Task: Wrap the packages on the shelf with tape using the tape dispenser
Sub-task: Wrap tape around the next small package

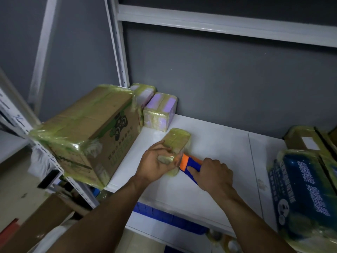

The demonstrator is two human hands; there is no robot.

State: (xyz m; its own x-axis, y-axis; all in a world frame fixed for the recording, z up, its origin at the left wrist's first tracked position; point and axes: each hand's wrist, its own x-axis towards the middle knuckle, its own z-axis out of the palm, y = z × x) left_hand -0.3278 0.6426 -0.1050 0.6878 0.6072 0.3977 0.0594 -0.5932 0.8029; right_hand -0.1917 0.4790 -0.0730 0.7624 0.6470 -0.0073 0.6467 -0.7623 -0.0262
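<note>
Clasped in the left grip (155,164), the small package (179,139) was held on the shelf (218,139), long axis pointing toward the wall; the tape dispenser (190,164), clutched in the right grip (217,174), was pressed against its near right end.

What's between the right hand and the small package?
Head view: the tape dispenser; the right hand grips its blue handle, and its orange end meets the small package.

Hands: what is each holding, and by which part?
Left hand grips the small package at its near end; right hand holds the dispenser by its blue handle.
</note>
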